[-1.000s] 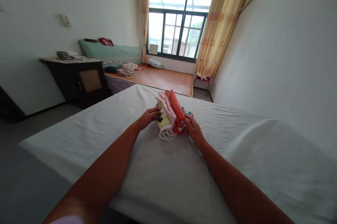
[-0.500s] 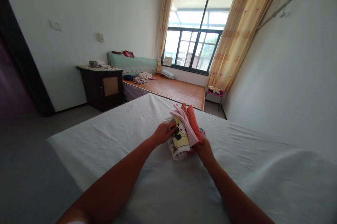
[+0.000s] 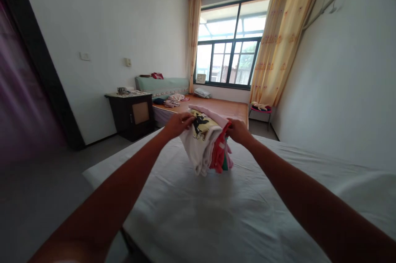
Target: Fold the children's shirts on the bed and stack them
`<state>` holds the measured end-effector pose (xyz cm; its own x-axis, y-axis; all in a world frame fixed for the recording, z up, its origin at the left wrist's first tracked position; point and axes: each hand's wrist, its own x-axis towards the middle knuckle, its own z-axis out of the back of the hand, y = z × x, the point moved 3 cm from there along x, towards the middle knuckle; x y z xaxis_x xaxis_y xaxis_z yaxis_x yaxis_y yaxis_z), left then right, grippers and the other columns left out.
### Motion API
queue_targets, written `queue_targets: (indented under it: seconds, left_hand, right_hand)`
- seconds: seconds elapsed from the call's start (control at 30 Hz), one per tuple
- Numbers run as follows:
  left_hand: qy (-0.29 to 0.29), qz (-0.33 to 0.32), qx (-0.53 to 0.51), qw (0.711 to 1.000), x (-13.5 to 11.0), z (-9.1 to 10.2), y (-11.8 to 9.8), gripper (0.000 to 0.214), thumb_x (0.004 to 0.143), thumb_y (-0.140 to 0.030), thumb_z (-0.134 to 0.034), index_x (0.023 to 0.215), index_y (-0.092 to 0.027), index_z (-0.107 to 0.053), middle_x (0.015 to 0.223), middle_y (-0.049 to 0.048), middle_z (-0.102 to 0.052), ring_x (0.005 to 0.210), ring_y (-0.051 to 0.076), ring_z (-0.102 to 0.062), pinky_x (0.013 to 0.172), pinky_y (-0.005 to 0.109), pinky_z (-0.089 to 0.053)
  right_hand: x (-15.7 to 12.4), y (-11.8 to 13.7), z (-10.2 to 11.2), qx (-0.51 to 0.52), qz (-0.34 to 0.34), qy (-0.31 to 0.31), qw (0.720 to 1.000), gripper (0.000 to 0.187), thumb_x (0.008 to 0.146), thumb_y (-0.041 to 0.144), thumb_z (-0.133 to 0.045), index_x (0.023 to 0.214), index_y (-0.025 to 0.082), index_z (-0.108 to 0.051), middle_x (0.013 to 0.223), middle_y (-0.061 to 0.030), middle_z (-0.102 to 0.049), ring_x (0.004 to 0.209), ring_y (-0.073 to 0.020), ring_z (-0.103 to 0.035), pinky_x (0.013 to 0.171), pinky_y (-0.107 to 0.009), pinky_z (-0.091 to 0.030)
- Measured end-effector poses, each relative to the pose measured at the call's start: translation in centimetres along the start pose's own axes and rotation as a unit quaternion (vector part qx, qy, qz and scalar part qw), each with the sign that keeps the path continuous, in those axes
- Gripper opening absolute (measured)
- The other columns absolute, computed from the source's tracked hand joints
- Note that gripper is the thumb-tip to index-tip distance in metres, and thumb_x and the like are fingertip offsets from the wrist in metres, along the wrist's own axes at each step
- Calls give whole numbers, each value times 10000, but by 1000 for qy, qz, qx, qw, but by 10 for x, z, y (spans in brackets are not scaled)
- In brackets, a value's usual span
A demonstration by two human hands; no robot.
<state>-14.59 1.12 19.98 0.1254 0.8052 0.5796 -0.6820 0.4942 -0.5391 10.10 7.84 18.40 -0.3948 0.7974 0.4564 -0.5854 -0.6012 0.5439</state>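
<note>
A stack of folded clothes [image 3: 206,143], white with a yellow and black print on top and pink, red and green layers beneath, hangs above the white-sheeted bed [image 3: 247,213]. My left hand [image 3: 177,124] grips its left edge with closed fingers. My right hand [image 3: 239,131] grips the right edge. The lower ends of the clothes droop down toward the sheet.
A dark wooden cabinet [image 3: 133,114] stands by the left wall. Beyond it lies a low bed with a bamboo mat [image 3: 213,106] and some clothes [image 3: 175,100]. A small pink stool [image 3: 260,109] sits by the yellow curtain [image 3: 278,36]. Grey floor lies at left.
Both hands have lifted the stack of clothes off the sheet and turned it flatter. The view has tilted up and swung left.
</note>
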Motion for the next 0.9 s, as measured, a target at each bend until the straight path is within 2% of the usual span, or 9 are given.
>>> queue_targets:
  seconds: [0.13,0.27,0.33,0.47,0.57,0.7,0.73,0.83,0.9]
  left_hand:
    - [16,34,173,984,14,60,22,266,776,-402,-610,668,-166,-668,587,19,-618,627,171,-578,657,260,-427]
    - [-172,47,110,978,21,105,15,370,845,-448,-507,871,-129,-694,770,34,-678,716,172,-626,687,256,-466]
    - [-202,72,74,974,17,110,18,397,840,-480,-493,878,-137,-688,788,33,-685,727,173,-631,676,251,-483]
    - [-75,155,132,976,-5,98,47,312,725,-470,-593,733,-171,-682,651,32,-667,660,195,-624,615,259,-483]
    - [-29,199,98,975,-28,90,69,366,708,-538,-573,712,-182,-657,631,39,-655,576,175,-595,551,257,-464]
    - [260,224,140,929,-45,64,70,447,651,-622,-625,581,-181,-626,565,42,-627,512,167,-565,518,253,-424]
    - [276,208,193,918,-44,57,64,459,662,-636,-620,579,-185,-633,575,45,-633,535,176,-578,533,254,-419]
    - [180,102,327,922,-33,32,37,449,791,-612,-518,706,-204,-685,699,57,-680,681,199,-626,615,257,-421]
    - [176,29,329,927,-30,0,21,360,866,-495,-471,865,-224,-708,870,58,-714,802,195,-643,692,256,-433]
  right_hand:
    - [27,14,21,-123,12,-53,991,96,764,245,-577,711,194,-638,610,-12,-663,653,-163,-613,642,-241,-426]
    - [44,20,40,0,46,-148,988,216,850,298,-480,881,176,-655,740,-29,-694,684,-150,-634,672,-246,-468]
    - [44,10,40,11,27,-145,989,237,855,321,-477,923,180,-654,781,-29,-700,713,-158,-645,685,-260,-485]
    - [34,-17,35,-111,-35,-100,988,134,723,286,-620,794,192,-684,766,-41,-707,784,-207,-650,724,-286,-480]
    - [27,-28,35,-159,-50,-86,982,244,813,284,-507,913,182,-705,850,-56,-722,799,-183,-650,701,-252,-473]
    - [18,-21,24,-229,-59,31,971,239,806,290,-546,944,203,-722,914,-58,-733,838,-188,-651,718,-252,-475]
    - [16,-15,21,-247,-50,35,967,246,810,296,-554,975,218,-720,961,-56,-732,883,-193,-648,750,-259,-475]
    - [13,8,3,-257,3,43,965,278,856,318,-527,1060,247,-703,1032,-40,-723,959,-181,-637,816,-259,-470]
    - [10,15,-18,-276,0,145,950,233,803,330,-614,980,229,-727,943,-47,-733,902,-194,-653,779,-259,-483]
